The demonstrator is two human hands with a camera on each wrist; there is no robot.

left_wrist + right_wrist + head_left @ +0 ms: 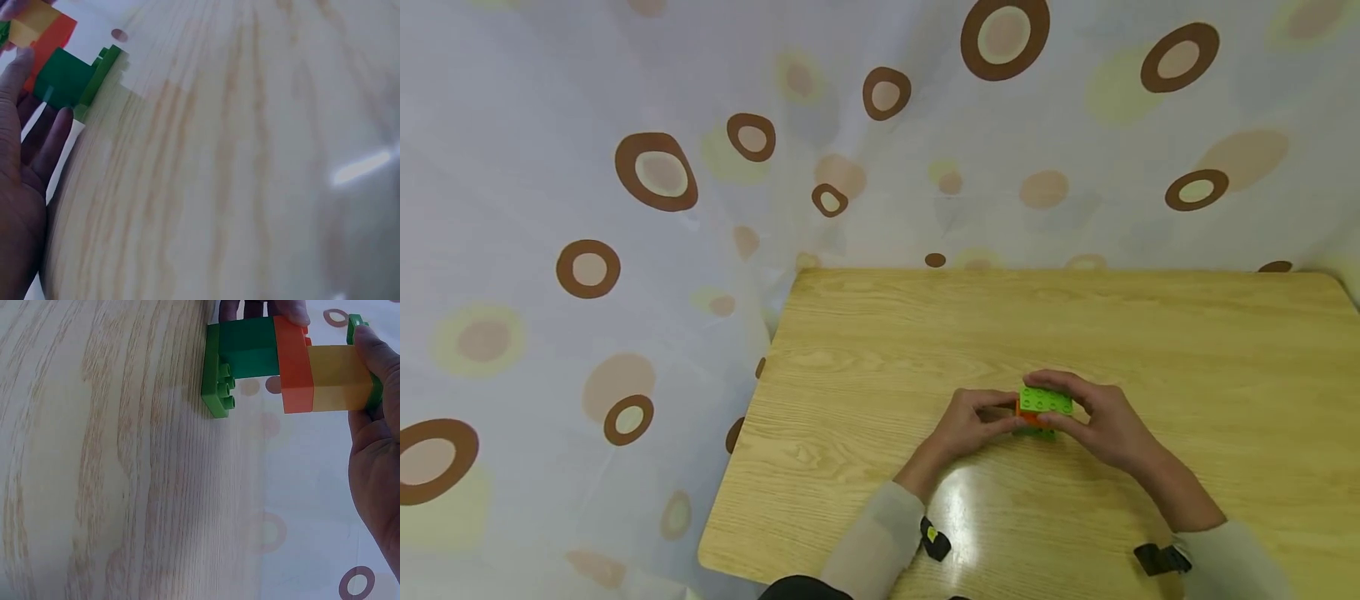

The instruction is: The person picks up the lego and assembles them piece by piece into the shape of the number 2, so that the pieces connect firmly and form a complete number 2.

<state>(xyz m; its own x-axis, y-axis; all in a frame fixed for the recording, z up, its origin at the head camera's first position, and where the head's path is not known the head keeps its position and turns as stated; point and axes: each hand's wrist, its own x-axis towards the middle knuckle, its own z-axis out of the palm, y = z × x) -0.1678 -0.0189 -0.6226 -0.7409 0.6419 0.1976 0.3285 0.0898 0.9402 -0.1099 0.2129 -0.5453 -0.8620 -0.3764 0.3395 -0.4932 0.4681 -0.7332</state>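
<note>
A stack of toy building bricks stands on the wooden table. In the right wrist view its base is a light green studded brick [212,372], followed by a dark green block [249,347], an orange brick [294,369] and a yellow block [340,378]. Crowning the stack is a bright green brick [1047,400] with studs, which my right hand [1105,421] grips between thumb and fingers. From the left side, my left hand [964,425] holds the stack at the orange brick, its other fingers beside the dark green block. Both hands partly hide the bricks.
The light wooden table [880,350] has rounded corners, with its left edge beyond my left forearm. A white sheet [715,225] with brown rings and pale spots hangs behind and to the left. Black straps [1161,558] sit at my sleeves.
</note>
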